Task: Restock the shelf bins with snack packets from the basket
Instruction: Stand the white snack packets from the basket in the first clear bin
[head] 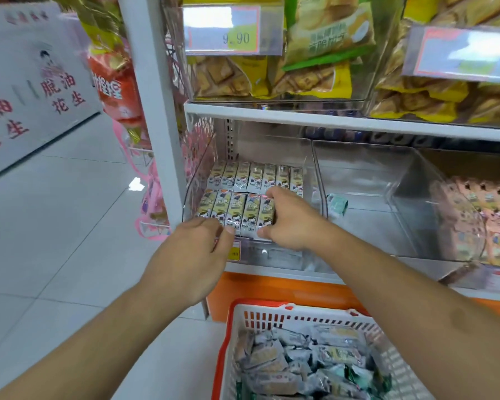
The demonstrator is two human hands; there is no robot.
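A clear shelf bin (197, 168) on the lower shelf holds two neat rows of small white-and-yellow snack packets (231, 207). My right hand (293, 223) grips the right end of the front row, with fingers over the tops and thumb under the front edge. My left hand (191, 255) is at the bin's front lip, its fingertips touching the left packets of that row and holding nothing. The red-and-white basket (228, 339) stands on the floor below, filled with several loose grey packets (309, 362).
The neighbouring clear bin (361, 171) holds only one green packet (337, 204). A bin of pink packets (494, 217) is at the far right. Yellow biscuit bags (309, 79) fill the upper shelf. A white shelf post (153, 116) and tiled floor lie to the left.
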